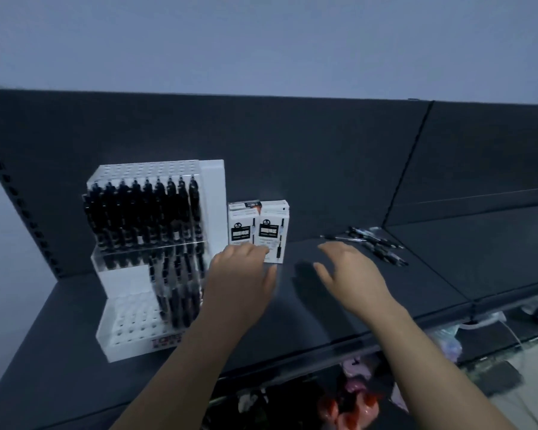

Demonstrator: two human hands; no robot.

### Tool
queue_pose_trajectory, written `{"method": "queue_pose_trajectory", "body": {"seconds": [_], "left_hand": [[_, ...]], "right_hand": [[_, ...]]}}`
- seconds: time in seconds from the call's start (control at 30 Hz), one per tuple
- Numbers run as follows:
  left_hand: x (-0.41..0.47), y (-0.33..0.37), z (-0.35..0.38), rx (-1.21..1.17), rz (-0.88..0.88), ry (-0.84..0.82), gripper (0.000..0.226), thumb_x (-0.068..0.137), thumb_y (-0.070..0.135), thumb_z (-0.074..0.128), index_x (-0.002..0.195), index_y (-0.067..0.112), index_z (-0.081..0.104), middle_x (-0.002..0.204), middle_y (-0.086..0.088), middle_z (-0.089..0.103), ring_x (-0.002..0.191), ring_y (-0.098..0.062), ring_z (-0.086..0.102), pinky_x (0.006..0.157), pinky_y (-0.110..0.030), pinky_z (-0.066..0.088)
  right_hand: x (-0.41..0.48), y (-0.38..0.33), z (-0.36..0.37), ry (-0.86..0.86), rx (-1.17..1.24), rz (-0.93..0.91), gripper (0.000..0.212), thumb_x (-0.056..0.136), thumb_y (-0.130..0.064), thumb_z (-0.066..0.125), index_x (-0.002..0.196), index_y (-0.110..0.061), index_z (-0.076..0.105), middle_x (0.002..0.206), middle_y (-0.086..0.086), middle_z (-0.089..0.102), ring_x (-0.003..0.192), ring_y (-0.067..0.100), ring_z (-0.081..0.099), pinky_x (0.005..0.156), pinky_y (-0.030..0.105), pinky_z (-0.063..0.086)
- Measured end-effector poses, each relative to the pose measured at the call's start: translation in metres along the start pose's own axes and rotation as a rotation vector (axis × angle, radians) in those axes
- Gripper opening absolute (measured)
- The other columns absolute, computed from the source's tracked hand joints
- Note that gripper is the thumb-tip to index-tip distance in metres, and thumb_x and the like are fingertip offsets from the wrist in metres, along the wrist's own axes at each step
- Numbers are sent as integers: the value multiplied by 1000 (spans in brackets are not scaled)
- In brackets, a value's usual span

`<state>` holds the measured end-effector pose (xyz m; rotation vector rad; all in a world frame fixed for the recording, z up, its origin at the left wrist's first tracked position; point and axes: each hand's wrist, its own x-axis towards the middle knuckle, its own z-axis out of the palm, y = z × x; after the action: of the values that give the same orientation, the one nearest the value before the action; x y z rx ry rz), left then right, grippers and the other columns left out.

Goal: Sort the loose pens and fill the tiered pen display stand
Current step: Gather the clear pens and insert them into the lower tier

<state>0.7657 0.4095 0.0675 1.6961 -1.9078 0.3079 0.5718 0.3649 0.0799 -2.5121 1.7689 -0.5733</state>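
The tiered pen display stand (128, 321), white with clear front panels and rows of small holes, stands upright at the left of the dark shelf (323, 305), its back near the rear panel. Its upper tier is packed with upright black pens (143, 212) in close rows, while the lower tier holds black pens only on its right side, the holes on its left showing bare. The loose pens (376, 246), dark and slim, lie flat in a small scattered heap well to the right.

2 white pen boxes (241, 231) marked "0.5"; red logo (167, 340) on stand (212, 193) too blurry.
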Motion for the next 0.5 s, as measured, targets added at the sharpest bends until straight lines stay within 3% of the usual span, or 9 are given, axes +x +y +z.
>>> {"method": "queue_pose_trajectory", "body": {"seconds": [0.1,0.27,0.5], "left_hand": [[19,47,34,-7,-13,-66,27,81,35,56,94,16,70,87,-3,70,77,-28,63,69,-37,50],[43,108,95,-53,-21,-185,40,95,40,46,128,21,57,123,0,61,112,-23,53,95,-34,42],[86,135,168,-25,-51,-303,34,96,36,46,123,19,59,120,-1,60,109,-23,54,88,-33,43]], "right_hand": [[-2,58,-4,-52,-10,23,45,98,-31,50,139,-13,48,141,1,51,127,20,49,96,30,43],[-2,144,-1,-125,-23,103,39,97,-31,51,131,-12,54,134,3,55,119,22,55,91,33,48],[36,231,21,-165,1,176,23,95,-26,52,110,-12,62,112,5,63,95,24,61,72,34,50]]}}
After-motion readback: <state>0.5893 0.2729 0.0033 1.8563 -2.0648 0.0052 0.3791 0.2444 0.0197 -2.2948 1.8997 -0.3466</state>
